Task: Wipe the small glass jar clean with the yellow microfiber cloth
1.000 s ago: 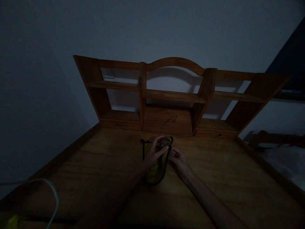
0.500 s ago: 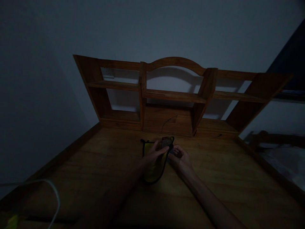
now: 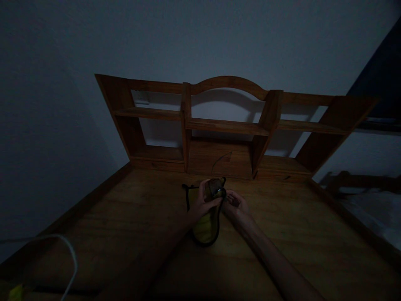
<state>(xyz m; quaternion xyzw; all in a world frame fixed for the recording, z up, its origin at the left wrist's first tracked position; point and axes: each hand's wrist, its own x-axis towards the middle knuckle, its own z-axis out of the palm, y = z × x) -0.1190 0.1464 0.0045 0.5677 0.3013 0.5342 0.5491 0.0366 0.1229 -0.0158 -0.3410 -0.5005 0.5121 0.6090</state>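
In dim light, a yellow cloth with black edging point(image 3: 205, 229) hangs or lies below my hands over the wooden table. My left hand point(image 3: 200, 205) is closed around a dark brown, rounded object point(image 3: 214, 185) with a shiny spot, and the thumb lies across its near side. The cloth's upper edge is bunched against this object. Just right of it, my right hand point(image 3: 237, 207) has its fingers curled in beside the black edging. What those fingertips pinch is too dark to make out.
A wooden shelf unit point(image 3: 228, 127) stands along the back of the table point(image 3: 140, 209), against the wall. A pale cable point(image 3: 70, 251) curves at the lower left, near a small yellow item point(image 3: 16, 292). Dark furniture point(image 3: 360, 180) is at the right.
More of the brown object now shows in my left hand, with a bright glint. The cloth has shifted slightly left and down. My right hand stays close beside it, fingers slightly changed.
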